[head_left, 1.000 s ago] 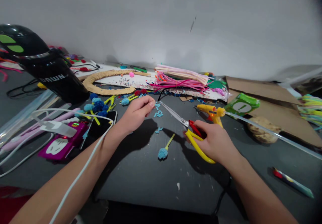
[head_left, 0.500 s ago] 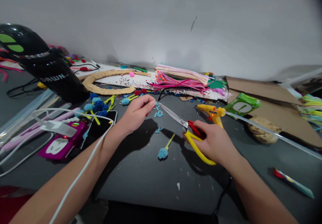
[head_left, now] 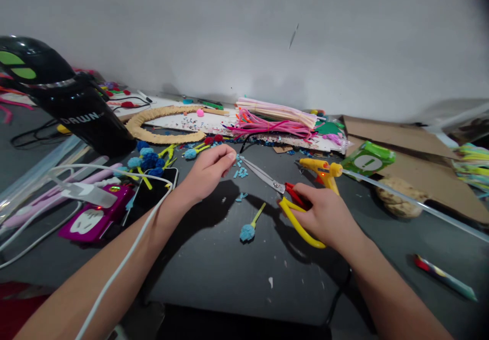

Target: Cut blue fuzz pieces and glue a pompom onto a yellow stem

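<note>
My right hand (head_left: 324, 215) is wrapped around the handles of a pair of scissors (head_left: 263, 175) with red and yellow grips. Their blade tips reach the fingertips of my left hand (head_left: 212, 169), which is closed in a pinch; whatever lies between those fingers is too small to make out. Under the blade tips several light blue snippets (head_left: 241, 173) are scattered on the dark grey table (head_left: 229, 273). Nearer to me lies a fluffy light blue flower (head_left: 247, 232) with a yellow-green stem.
Left are a black bottle (head_left: 84, 110), a purple power strip (head_left: 97, 217), a phone (head_left: 153, 189) and a white cable (head_left: 126, 258) crossing my left forearm. Pipe cleaners (head_left: 273, 118) lie behind. A yellow glue gun (head_left: 323, 169), green packet (head_left: 369, 157) and pen (head_left: 445, 277) are right.
The scissors' handles have shifted very slightly to the left in my right hand. My left hand stays in place, and the things on the table have not moved.
</note>
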A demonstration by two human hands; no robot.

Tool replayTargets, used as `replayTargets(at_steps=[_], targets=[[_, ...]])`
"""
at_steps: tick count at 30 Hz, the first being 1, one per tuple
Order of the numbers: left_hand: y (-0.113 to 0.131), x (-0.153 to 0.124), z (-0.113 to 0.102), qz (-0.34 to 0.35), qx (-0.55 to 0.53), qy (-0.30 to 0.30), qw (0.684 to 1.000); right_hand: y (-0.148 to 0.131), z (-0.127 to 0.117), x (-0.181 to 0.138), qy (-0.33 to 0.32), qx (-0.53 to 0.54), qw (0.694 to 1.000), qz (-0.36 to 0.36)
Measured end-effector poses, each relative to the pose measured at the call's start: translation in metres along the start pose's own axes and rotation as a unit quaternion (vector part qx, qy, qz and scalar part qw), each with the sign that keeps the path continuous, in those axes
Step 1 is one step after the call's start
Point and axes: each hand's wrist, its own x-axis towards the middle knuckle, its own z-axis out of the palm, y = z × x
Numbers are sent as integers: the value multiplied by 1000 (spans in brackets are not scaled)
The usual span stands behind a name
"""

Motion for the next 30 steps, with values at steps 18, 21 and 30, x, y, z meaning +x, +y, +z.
replayTargets(at_steps=[18, 21, 30], targets=[[3, -2, 1, 38, 76, 23, 996, 2, -5, -1, -6, 29, 999, 24], [2, -2, 1, 41, 90, 20, 995, 2, -4, -1, -14, 33, 999, 21], [3, -2, 1, 54, 100, 25, 993, 1, -4, -1, -27, 34, 999, 20]])
